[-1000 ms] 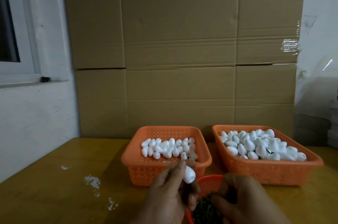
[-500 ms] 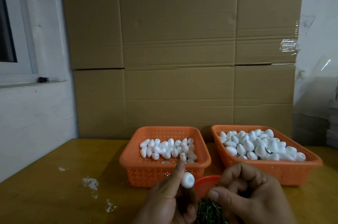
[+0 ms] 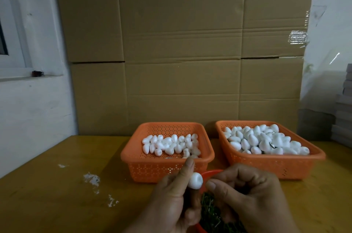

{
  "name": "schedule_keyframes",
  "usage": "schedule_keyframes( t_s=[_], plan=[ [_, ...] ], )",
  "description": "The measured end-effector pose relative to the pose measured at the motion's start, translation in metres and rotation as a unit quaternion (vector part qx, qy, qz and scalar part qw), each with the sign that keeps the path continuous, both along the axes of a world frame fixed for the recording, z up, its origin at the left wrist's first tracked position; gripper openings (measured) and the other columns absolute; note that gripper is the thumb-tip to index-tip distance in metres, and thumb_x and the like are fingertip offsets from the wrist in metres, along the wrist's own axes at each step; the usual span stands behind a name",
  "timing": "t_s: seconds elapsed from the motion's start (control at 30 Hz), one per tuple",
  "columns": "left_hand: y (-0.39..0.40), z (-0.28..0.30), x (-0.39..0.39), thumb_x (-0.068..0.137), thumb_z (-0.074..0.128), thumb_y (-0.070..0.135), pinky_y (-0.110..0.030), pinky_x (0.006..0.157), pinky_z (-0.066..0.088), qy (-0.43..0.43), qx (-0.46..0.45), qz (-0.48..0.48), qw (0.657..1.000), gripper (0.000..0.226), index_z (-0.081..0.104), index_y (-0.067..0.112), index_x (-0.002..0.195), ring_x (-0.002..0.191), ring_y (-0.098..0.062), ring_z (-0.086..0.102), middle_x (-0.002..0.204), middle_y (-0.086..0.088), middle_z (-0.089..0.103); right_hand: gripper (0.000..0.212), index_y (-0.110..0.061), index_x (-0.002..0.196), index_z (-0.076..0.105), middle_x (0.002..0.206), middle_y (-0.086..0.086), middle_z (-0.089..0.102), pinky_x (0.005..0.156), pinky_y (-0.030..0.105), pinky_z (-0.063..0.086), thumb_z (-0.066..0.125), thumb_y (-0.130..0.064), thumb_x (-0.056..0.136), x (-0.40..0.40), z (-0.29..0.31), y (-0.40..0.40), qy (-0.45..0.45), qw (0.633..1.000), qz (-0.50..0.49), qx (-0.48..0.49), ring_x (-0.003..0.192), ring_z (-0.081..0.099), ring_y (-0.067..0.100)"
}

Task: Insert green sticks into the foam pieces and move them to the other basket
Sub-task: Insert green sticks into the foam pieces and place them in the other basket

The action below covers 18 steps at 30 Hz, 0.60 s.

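My left hand pinches a white foam piece between thumb and fingers, held up in front of the left orange basket. My right hand is just right of the foam piece, thumb and curled fingers pinched together as on a thin green stick, which the fingers hide. Below both hands a red bowl holds a heap of green sticks. The left basket holds several foam pieces. The right orange basket holds a fuller pile.
Both baskets stand side by side on a yellow wooden table, against a wall of cardboard boxes. White foam crumbs lie on the table to the left. A white wall with a window sill is at the far left.
My right hand rose out of the stick bowl and came up beside the foam piece. My left hand turned the foam piece so its rounded end faces me.
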<state>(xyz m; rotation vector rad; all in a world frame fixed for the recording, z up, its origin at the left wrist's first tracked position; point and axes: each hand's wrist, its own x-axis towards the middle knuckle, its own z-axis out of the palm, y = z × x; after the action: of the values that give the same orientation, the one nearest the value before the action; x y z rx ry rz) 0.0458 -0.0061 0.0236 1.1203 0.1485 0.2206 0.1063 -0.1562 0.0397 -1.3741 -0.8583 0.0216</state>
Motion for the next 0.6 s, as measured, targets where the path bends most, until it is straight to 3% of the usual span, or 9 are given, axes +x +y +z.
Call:
schedule_keyframes(
  t_s=[0.27,0.43,0.6],
  plan=[
    [-0.006,-0.001,-0.003,0.064,0.074,0.055,-0.015,0.037,0.026,-0.005,0.002,0.0,1.0,0.046,0.065,0.01,0.062,0.03,-0.014,0.037,0.048,-0.01,0.044,0.008,-0.022,0.08,0.082,0.065,0.013,0.074,0.053,0.025,0.056,0.081,-0.022,0.072,-0.004,-0.005,-0.001,-0.014,0.999,0.02,-0.025,0.056,0.071,0.019],
    [-0.002,-0.005,0.0,0.062,0.077,0.056,-0.016,0.036,0.029,0.01,0.012,0.007,1.0,0.053,0.065,0.006,0.072,0.03,-0.017,0.038,0.049,-0.012,0.044,0.027,-0.028,0.086,0.082,0.075,0.009,0.077,0.061,0.026,0.058,0.075,-0.002,0.084,0.0,-0.008,-0.005,-0.04,0.997,0.011,-0.065,0.064,0.074,0.017],
    [-0.002,-0.006,-0.001,0.063,0.076,0.057,-0.017,0.037,0.027,0.007,0.047,0.032,0.998,0.048,0.064,0.01,0.07,0.03,-0.018,0.038,0.049,-0.014,0.044,0.031,-0.032,0.092,0.08,0.08,0.003,0.078,0.065,0.028,0.06,0.073,-0.002,0.087,0.0,-0.01,-0.005,-0.073,0.992,-0.01,-0.1,0.069,0.075,0.018]
  ],
)
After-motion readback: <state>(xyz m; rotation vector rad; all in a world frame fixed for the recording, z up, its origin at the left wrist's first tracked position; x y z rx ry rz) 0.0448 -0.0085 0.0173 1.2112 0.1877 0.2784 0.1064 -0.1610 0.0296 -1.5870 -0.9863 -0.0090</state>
